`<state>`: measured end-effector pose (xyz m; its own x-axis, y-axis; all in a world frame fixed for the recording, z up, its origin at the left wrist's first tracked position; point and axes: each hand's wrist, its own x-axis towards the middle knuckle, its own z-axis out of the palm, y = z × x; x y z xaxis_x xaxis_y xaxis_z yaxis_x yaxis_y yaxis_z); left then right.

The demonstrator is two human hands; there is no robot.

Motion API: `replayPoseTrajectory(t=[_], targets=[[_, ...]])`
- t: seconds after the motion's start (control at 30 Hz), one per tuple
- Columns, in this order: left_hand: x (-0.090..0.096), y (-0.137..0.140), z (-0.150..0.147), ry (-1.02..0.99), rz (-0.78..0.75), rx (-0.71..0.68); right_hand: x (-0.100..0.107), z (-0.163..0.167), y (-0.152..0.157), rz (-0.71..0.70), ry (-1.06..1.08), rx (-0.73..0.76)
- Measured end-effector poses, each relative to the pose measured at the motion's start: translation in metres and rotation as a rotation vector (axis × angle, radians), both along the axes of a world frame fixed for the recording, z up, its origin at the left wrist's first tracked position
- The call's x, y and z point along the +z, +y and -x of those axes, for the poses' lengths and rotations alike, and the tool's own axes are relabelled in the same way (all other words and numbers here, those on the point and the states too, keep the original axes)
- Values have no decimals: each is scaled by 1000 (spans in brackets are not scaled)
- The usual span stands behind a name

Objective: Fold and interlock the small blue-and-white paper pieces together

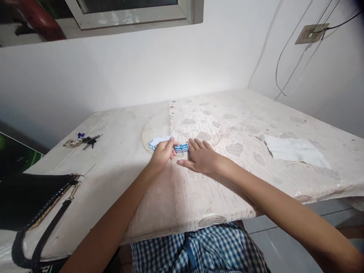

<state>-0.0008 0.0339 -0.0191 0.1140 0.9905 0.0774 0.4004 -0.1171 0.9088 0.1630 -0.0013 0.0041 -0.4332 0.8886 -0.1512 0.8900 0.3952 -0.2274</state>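
Note:
Near the middle of the table a small blue-and-white block, which looks like a stack of cards or a little box, sits between my hands. My left hand pinches its left end between thumb and fingers. Flat on the table at its right end lies my right hand, fingers stretched and thumb apart, the fingertips close to or touching the block. Just behind my left hand, some white paper pieces with blue drawing lie on the table, partly covered by that hand.
A pale patterned plastic cover lies on the table. Keys lie at the left, near a black bag or case with a strap. On the right is a white cloth or paper. A wall socket with hanging cables is at upper right.

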Motion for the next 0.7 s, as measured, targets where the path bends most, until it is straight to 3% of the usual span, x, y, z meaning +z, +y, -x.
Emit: replayPoseTrajectory(t=[0.47, 0.6, 0.7], targets=[[1, -2, -1, -10, 17, -21, 2, -10, 5, -34, -17, 41], [0, -2, -1, -11, 16, -26, 9, -15, 7, -213, 57, 48], [0, -2, 0, -21, 14, -29, 12, -13, 6, -311, 168, 166]])
